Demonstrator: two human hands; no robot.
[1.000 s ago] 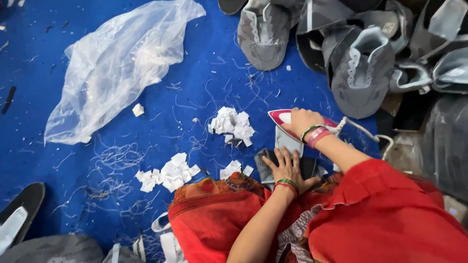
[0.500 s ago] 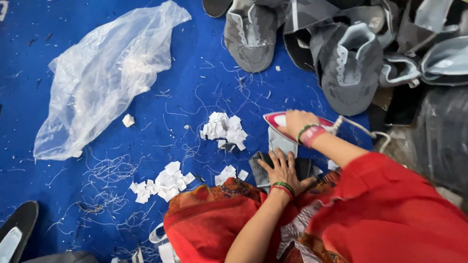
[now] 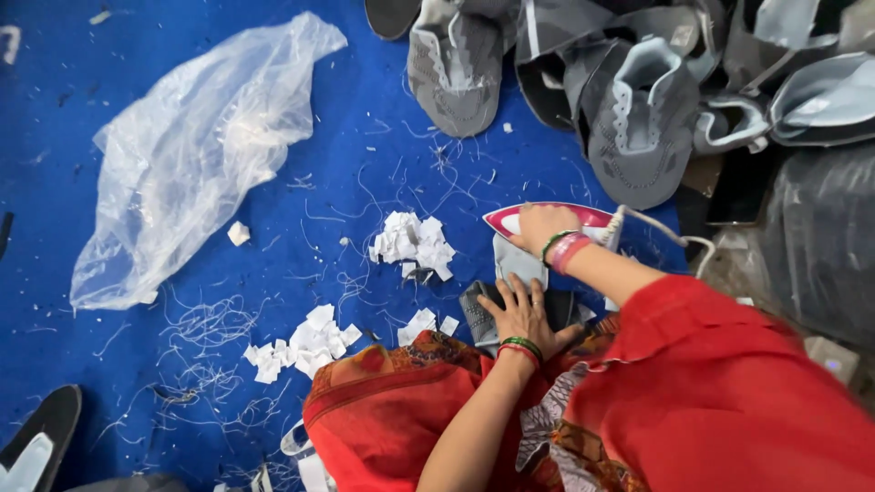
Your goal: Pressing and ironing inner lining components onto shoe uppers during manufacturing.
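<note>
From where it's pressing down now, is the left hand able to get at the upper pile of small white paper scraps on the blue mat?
Probably yes. The left hand lies flat on a dark grey fabric piece, and the upper pile of white paper scraps sits just up and left, with only bare blue mat and loose threads between.

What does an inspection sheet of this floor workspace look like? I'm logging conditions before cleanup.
Surface: blue mat, strewn with loose threads.
Job's things: clothes iron standing on a grey shoe piece.
Clutter: white paper scraps, clear plastic bag.
Grips: right hand on the iron; left hand flat on the shoe piece.
Cables: iron cord running right.
Surroundings: pile of grey shoe uppers; red garment over the lap.
</note>
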